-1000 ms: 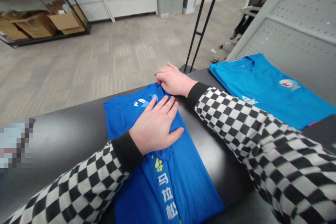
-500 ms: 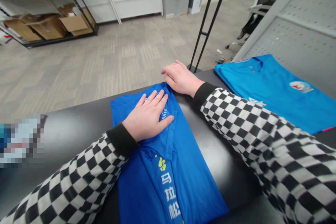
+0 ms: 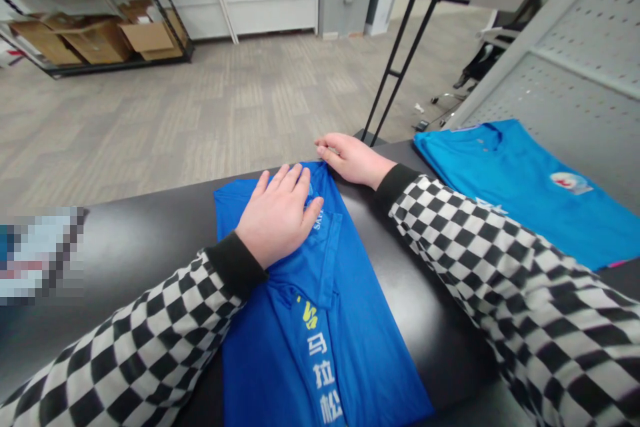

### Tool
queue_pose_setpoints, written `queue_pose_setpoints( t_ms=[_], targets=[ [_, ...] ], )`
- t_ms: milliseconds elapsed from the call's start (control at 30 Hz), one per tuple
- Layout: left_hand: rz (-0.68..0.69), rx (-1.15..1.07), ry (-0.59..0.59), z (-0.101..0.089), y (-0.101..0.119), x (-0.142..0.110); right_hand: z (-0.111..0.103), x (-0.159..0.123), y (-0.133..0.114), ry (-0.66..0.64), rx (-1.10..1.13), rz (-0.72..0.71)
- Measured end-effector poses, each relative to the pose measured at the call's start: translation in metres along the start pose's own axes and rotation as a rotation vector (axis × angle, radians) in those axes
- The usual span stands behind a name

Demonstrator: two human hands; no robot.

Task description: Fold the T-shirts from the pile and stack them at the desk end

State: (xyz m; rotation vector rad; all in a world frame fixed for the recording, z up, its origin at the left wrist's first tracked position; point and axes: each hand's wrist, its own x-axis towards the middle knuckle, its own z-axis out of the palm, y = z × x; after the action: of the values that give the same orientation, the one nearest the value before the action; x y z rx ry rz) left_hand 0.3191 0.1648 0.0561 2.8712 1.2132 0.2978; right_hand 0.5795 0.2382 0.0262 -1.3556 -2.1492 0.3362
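pressing on cloth: left hand (image 3: 275,217) flat on the upper part of a blue shirt (image 3: 370,333), palm down, fingers extended, thumb held out, gripping nothing. right hand (image 3: 353,159) at the shirt's far right corner, fingers loosely bent; cannot tell whether any fabric is pinched. shirt lies folded on the black table (image 3: 150,233), lower centre of frame, running off the bottom edge. a second, lighter blue shirt (image 3: 525,180) lies folded at right of frame.

handling, judged by eye: light, soft, limp; thin and probably slippery, so layers may slide over each other. not fragile, but creases easily. best hold: far corners or long side edges, layers pinched together, a flat palm keeping the middle down.

against the earliest frame: left hand has shifted leftward over the cloth, now covering the white chest mark; the sleeve flap (image 3: 327,267) and some white lettering (image 3: 319,219) now show. right hand stays by the corner.
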Motion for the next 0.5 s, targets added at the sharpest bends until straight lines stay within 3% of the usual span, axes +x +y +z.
queue_pose_setpoints(
  t_ms=[233,500],
  targets=[
    [-0.167,0.082,0.007,-0.017,-0.046,0.012,-0.005,-0.001,0.005,-0.123,0.046,-0.143],
    [-0.025,-0.041,-0.031,-0.001,-0.066,0.017,-0.003,-0.001,-0.001,-0.148,-0.158,-0.011]
  ],
)
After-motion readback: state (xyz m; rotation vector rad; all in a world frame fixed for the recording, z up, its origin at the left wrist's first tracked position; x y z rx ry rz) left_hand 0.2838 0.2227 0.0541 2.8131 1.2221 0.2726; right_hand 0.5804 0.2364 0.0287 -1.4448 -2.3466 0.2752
